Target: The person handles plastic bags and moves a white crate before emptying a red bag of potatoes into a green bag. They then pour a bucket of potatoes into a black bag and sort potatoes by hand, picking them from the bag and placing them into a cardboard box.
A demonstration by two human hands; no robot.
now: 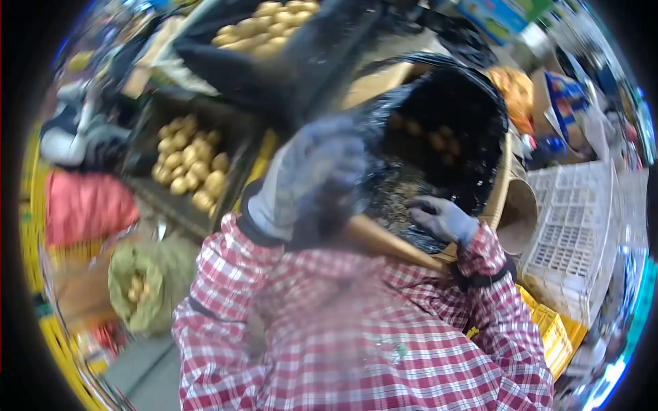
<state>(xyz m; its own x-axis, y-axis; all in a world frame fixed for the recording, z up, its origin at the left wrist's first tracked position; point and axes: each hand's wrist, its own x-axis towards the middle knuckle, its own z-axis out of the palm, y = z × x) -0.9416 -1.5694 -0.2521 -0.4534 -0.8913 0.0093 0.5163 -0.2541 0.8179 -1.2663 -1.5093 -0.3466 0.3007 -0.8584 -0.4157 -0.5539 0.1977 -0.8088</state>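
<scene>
My left hand point(312, 175), in a grey-blue glove, is raised beside the left rim of a basket lined with black plastic point(504, 185). Motion smears its fingers, and I cannot make out whether it holds anything. Inside the basket's near right side is my right hand point(442, 218), also gloved, with its fingers bent over brown debris point(401, 195). Several potatoes point(442, 140) lie in the dark far part of the basket. Whether the right hand grips anything is too unclear to tell.
A dark crate point(236, 171) with several potatoes is at the left, and another potato pile point(267, 27) lies at the top. A green sack point(161, 281) and a red sack point(89, 205) stand at far left. White crates point(569, 226) stand at right.
</scene>
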